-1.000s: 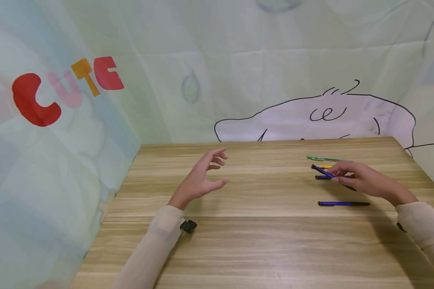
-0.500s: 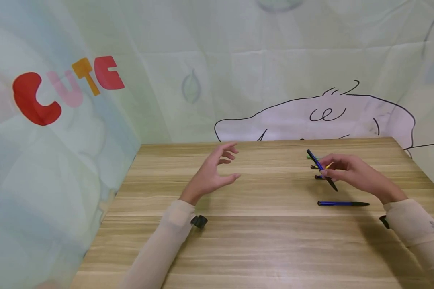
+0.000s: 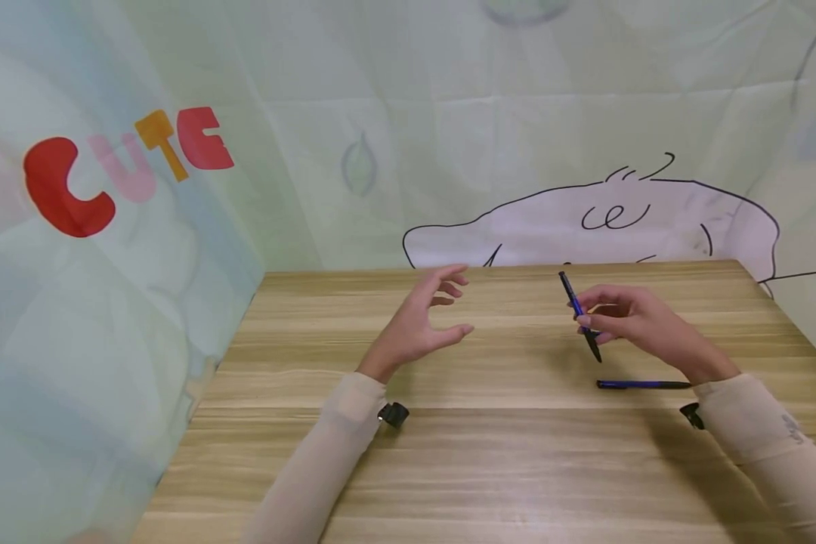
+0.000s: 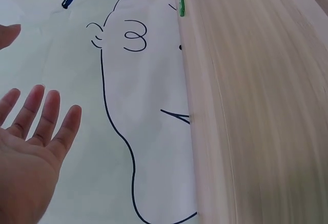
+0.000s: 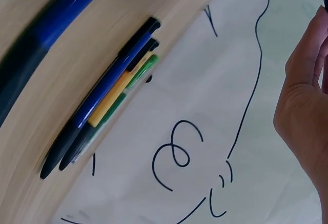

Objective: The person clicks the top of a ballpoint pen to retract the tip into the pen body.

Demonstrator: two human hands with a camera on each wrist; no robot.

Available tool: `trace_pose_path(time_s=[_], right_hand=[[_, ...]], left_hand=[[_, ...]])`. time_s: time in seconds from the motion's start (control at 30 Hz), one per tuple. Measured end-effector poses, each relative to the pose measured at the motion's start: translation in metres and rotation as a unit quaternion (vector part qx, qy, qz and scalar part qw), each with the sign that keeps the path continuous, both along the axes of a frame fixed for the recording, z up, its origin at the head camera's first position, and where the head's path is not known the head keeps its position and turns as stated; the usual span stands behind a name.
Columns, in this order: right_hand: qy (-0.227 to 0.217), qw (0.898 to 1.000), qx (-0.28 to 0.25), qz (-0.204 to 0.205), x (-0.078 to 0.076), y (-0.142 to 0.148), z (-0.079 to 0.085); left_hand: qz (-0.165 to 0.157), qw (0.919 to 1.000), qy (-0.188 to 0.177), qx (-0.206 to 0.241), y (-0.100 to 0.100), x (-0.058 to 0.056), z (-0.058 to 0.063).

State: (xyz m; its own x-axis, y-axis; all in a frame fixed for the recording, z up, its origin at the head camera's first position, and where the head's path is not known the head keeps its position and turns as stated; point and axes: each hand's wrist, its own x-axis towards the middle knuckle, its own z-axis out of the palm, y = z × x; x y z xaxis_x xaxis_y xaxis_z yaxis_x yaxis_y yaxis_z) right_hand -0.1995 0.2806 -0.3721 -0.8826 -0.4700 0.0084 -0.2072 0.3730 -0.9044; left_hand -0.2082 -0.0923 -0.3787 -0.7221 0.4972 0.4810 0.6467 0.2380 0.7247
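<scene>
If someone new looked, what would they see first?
Probably the big red, pink and orange letters spelling CUTE, on the pale cloth at the head view's left. Next, perhaps, the slim blue-and-black pen pinched in the right hand above the wooden table, then the black-outlined cartoon drawing behind the table.

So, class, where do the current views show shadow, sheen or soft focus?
Head: a soft shadow on the pale wood-grain table below the beige right sleeve, faint sheen near the frame's bottom; right wrist: the blue-and-black pen at upper left looks soft, with a bright streak; left wrist: the table looks paler.
</scene>
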Motion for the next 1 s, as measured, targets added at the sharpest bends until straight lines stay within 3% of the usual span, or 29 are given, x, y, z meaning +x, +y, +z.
trace_pose_path(time_s=[0.63,1.0], right_hand=[[-0.014,0.998,-0.064,-0.022,0.003,-0.044,0.017],[-0.018,0.995,-0.102,-0.002,0.001,-0.065,0.023]], left_hand=[[-0.025,0.9996,0.016,0.005,0.031,-0.003,0.009],[-0.027,0.9996,0.011,-0.001,0.045,-0.006,0.013]])
